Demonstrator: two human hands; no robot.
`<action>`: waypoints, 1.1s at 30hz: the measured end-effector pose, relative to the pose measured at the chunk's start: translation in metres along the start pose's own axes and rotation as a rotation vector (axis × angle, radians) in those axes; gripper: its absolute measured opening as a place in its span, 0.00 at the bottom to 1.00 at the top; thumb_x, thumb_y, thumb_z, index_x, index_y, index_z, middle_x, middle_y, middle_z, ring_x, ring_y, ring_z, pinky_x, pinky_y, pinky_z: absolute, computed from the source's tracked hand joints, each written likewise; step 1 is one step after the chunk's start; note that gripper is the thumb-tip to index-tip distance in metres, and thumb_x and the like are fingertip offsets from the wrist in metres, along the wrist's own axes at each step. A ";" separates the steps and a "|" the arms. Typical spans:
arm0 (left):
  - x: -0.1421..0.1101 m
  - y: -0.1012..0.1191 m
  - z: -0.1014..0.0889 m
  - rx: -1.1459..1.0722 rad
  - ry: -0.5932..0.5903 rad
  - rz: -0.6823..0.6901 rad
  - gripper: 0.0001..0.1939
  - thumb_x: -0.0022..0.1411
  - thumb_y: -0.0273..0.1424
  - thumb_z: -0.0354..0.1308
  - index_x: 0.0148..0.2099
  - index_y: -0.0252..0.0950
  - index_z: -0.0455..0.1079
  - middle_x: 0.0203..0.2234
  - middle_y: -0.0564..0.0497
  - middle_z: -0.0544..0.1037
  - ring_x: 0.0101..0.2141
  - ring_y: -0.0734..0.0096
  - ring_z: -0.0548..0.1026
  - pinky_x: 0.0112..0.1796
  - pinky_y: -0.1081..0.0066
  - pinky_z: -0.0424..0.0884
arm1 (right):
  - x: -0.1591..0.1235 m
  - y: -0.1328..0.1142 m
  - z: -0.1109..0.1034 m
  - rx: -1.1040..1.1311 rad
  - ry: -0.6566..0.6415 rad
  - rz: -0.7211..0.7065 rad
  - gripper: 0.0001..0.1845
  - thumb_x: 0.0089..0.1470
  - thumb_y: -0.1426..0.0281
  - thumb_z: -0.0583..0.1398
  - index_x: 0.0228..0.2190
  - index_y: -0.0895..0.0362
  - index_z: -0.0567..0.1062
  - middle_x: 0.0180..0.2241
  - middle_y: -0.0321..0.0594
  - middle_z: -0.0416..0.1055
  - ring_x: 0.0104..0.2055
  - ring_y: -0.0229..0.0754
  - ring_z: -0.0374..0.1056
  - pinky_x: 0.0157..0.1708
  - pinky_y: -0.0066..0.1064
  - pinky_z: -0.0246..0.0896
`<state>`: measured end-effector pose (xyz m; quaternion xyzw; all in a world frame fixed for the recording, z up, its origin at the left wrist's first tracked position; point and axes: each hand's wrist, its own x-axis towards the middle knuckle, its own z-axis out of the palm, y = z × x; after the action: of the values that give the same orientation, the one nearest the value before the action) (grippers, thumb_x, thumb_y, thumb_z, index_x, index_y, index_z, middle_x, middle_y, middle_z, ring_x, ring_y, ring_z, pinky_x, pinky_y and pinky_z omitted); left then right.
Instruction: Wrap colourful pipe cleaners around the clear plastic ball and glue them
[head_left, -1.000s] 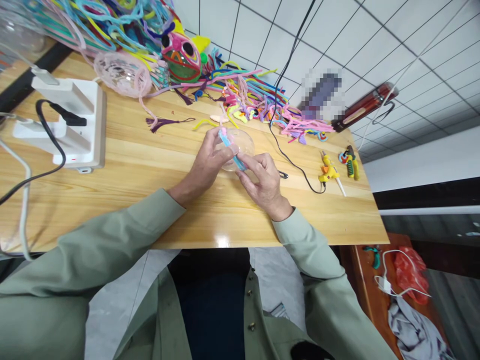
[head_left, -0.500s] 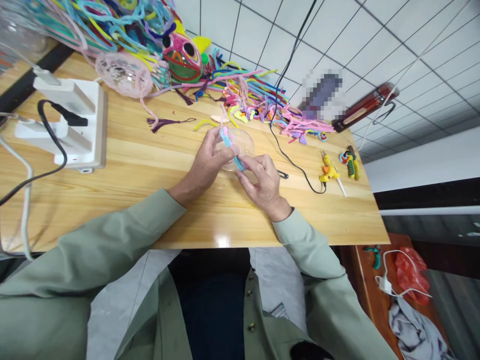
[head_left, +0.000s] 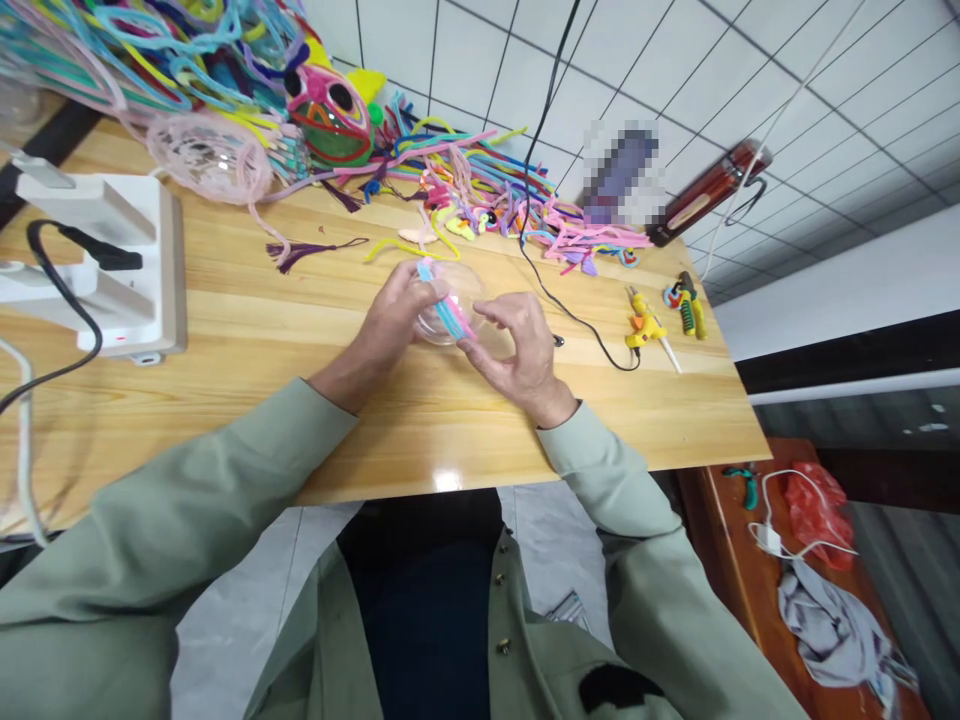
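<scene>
My left hand (head_left: 391,318) grips the left edge of a clear round plastic shell (head_left: 474,285), its thumb pressed on top. Across the shell runs a band of pink and light-blue pipe cleaners (head_left: 453,316), laid side by side on a slant. At the band's lower end is my right hand (head_left: 523,355), with thumb and index finger apart. Its thumb tip lies at or very near the band's end; I cannot tell if it touches. Nothing shows between the fingers of that hand. My left fingers are hidden beneath the shell.
A yellow glue gun (head_left: 645,325) and pliers (head_left: 690,308) lie to the right. Behind are heaped pipe cleaners (head_left: 465,165), a decorated ball (head_left: 330,115) and a purple tassel (head_left: 304,254). A power strip (head_left: 161,270) stands left. A black cable (head_left: 559,295) crosses the table.
My right thumb and index finger have parted from their pinch on the band. More of the pink strip beside the blue now shows. The view has shifted slightly.
</scene>
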<state>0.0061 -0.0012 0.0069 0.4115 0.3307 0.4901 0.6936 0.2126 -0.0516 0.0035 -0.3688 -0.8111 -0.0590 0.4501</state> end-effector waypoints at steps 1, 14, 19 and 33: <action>0.000 0.002 0.001 -0.027 -0.025 -0.032 0.25 0.60 0.48 0.75 0.54 0.42 0.75 0.42 0.51 0.85 0.43 0.56 0.84 0.41 0.61 0.82 | 0.001 0.002 -0.003 -0.008 -0.006 0.001 0.24 0.73 0.56 0.68 0.64 0.47 0.74 0.53 0.47 0.79 0.54 0.54 0.79 0.53 0.54 0.80; -0.004 0.001 0.002 -0.091 -0.142 -0.122 0.19 0.69 0.48 0.70 0.51 0.41 0.75 0.42 0.50 0.86 0.37 0.60 0.87 0.37 0.63 0.84 | 0.004 0.006 -0.002 0.053 -0.119 -0.071 0.26 0.76 0.60 0.64 0.70 0.39 0.72 0.73 0.48 0.69 0.75 0.58 0.70 0.70 0.65 0.74; -0.006 0.001 0.004 -0.111 -0.133 -0.129 0.17 0.70 0.47 0.70 0.50 0.40 0.77 0.41 0.49 0.87 0.36 0.59 0.87 0.37 0.61 0.84 | 0.005 0.004 -0.003 0.072 -0.168 -0.009 0.23 0.75 0.59 0.66 0.68 0.39 0.76 0.73 0.47 0.70 0.75 0.60 0.70 0.71 0.67 0.72; 0.002 0.013 -0.009 -0.203 -0.131 -0.318 0.26 0.73 0.56 0.61 0.53 0.40 0.81 0.46 0.41 0.90 0.44 0.49 0.89 0.38 0.55 0.89 | 0.000 0.025 -0.003 0.329 -0.110 0.341 0.34 0.74 0.41 0.62 0.68 0.48 0.76 0.72 0.51 0.74 0.75 0.57 0.70 0.65 0.56 0.79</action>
<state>-0.0064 0.0053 0.0141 0.3131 0.2947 0.3775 0.8201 0.2308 -0.0348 -0.0006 -0.4247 -0.7592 0.1711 0.4626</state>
